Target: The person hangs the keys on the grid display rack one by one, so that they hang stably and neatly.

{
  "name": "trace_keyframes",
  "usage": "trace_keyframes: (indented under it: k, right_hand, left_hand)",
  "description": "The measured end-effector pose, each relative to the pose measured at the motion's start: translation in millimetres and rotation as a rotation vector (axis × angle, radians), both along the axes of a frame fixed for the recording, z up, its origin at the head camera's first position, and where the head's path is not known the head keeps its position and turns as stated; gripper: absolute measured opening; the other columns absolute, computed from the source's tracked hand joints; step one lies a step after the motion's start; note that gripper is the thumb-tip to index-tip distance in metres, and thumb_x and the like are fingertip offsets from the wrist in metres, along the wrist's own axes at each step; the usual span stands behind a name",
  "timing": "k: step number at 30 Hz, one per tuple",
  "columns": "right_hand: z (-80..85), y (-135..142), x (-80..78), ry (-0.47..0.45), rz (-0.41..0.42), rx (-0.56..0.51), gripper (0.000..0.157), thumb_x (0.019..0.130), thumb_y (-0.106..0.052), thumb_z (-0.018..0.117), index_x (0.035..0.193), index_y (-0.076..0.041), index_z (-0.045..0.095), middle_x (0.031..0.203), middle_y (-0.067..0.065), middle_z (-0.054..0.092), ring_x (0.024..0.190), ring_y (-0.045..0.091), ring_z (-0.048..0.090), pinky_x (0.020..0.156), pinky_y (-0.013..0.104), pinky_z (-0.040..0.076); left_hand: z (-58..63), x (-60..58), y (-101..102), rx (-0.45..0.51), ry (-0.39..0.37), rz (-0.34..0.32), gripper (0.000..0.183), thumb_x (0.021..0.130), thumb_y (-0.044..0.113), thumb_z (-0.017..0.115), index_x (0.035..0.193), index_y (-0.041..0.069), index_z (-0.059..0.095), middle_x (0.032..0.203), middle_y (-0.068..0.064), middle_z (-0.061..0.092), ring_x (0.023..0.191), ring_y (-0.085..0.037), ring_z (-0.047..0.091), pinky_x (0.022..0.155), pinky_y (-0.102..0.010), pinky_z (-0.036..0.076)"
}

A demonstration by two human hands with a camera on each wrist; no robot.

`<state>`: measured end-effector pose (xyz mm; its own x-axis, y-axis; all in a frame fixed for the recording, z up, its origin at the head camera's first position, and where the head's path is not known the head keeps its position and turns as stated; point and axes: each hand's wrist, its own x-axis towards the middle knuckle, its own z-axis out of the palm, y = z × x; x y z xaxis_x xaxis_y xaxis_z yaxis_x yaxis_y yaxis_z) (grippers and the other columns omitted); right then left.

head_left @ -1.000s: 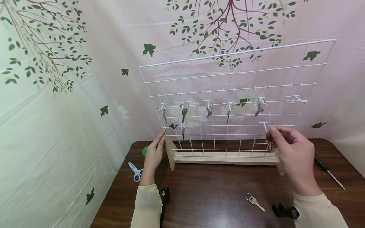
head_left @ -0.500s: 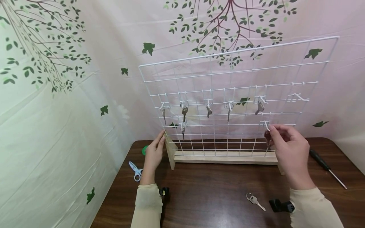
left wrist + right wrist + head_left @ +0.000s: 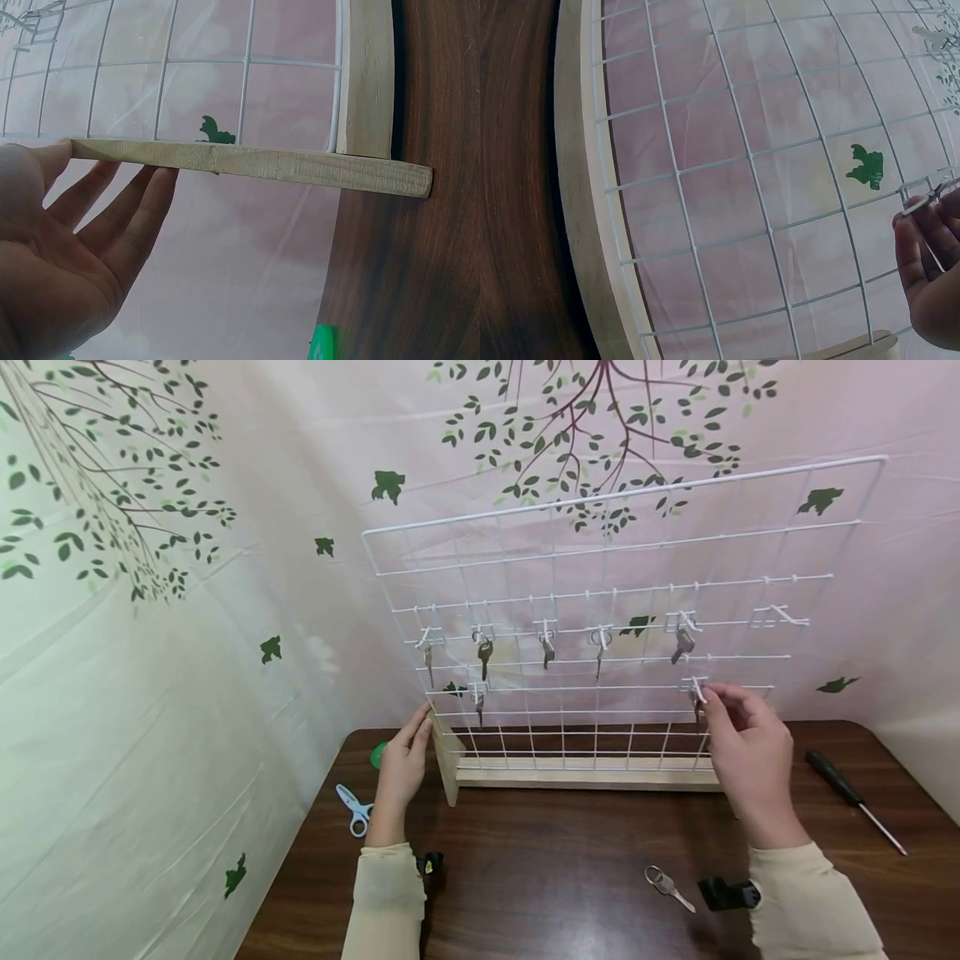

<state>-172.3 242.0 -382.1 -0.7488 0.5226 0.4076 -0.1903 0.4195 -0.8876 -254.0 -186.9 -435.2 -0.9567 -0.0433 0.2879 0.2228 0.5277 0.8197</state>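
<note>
A white wire grid rack (image 3: 577, 735) stands on a wooden base, with several keys hanging from its white hooks. My left hand (image 3: 402, 770) grips the rack's wooden side piece (image 3: 247, 161), thumb on one face and fingers on the other. At the lower right hook (image 3: 698, 688), my right hand (image 3: 750, 752) pinches a key (image 3: 697, 714) with its ring. The key hangs down right at the hook, partly covered by the fingers. In the right wrist view, metal (image 3: 915, 207) shows between the fingertips. Another key with a ring (image 3: 670, 888) lies on the table before the rack.
The upper right hook (image 3: 783, 615) carries no key. A black-handled screwdriver (image 3: 836, 777) lies at the right of the brown table (image 3: 540, 868). Blue scissors (image 3: 356, 812) and a green round thing (image 3: 377, 755) lie at the left. A leaf-printed cloth hangs behind.
My right hand has moved left and slightly up with the key, bringing it from beside the lower right hook to the hook itself. My left hand stays on the side piece.
</note>
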Motion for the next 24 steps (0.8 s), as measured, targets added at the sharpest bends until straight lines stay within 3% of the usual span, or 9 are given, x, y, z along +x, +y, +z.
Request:
trace_keyframes:
  k: [6, 12, 20, 21, 24]
  right_hand:
    - [5.8, 3.6, 18.5, -0.134, 0.021, 0.031, 0.035, 0.108, -0.033, 0.065, 0.135, -0.012, 0.071, 0.101, -0.027, 0.066, 0.088, -0.008, 0.063, 0.069, 0.005, 0.049]
    - [2.9, 6.4, 38.7, -0.134, 0.087, 0.061, 0.033, 0.108, -0.029, 0.066, 0.136, -0.011, 0.067, 0.096, -0.031, 0.068, 0.084, -0.014, 0.066, 0.068, 0.006, 0.052]
    - [-31.5, 1.7, 53.4, -0.115, 0.249, 0.204, 0.039, 0.108, -0.015, 0.064, 0.143, -0.001, 0.054, 0.102, -0.037, 0.063, 0.083, -0.015, 0.066, 0.070, 0.008, 0.053]
    - [-37.5, 1.7, 54.4, -0.123, 0.275, 0.220, 0.039, 0.108, -0.012, 0.065, 0.144, -0.001, 0.053, 0.104, -0.035, 0.063, 0.083, -0.015, 0.066, 0.069, 0.009, 0.054]
    - [-56.3, 1.3, 57.4, -0.172, 0.370, 0.240, 0.042, 0.105, -0.004, 0.066, 0.144, 0.003, 0.051, 0.112, -0.010, 0.073, 0.080, -0.010, 0.067, 0.065, 0.018, 0.059]
  left_hand:
    - [0.9, -0.8, -0.6, -0.008, 0.011, -0.001, 0.047, 0.114, 0.042, 0.051, 0.159, 0.029, 0.054, 0.161, -0.010, 0.056, 0.148, -0.036, 0.056, 0.118, -0.059, 0.050]
    - [1.3, 0.0, -1.2, -0.002, 0.004, 0.005, 0.046, 0.114, 0.042, 0.051, 0.158, 0.031, 0.054, 0.161, -0.008, 0.056, 0.148, -0.036, 0.056, 0.118, -0.059, 0.050]
    - [3.2, 0.8, -0.4, -0.002, -0.006, 0.010, 0.046, 0.114, 0.042, 0.050, 0.159, 0.032, 0.054, 0.161, -0.008, 0.055, 0.148, -0.036, 0.056, 0.117, -0.059, 0.051]
    - [3.1, 0.9, -0.4, -0.001, -0.005, 0.010, 0.046, 0.114, 0.042, 0.051, 0.159, 0.031, 0.054, 0.161, -0.008, 0.055, 0.148, -0.036, 0.055, 0.117, -0.059, 0.051]
    - [2.8, 1.2, -0.2, 0.003, -0.005, 0.005, 0.046, 0.114, 0.041, 0.051, 0.159, 0.031, 0.054, 0.162, -0.008, 0.055, 0.148, -0.036, 0.055, 0.117, -0.059, 0.051]
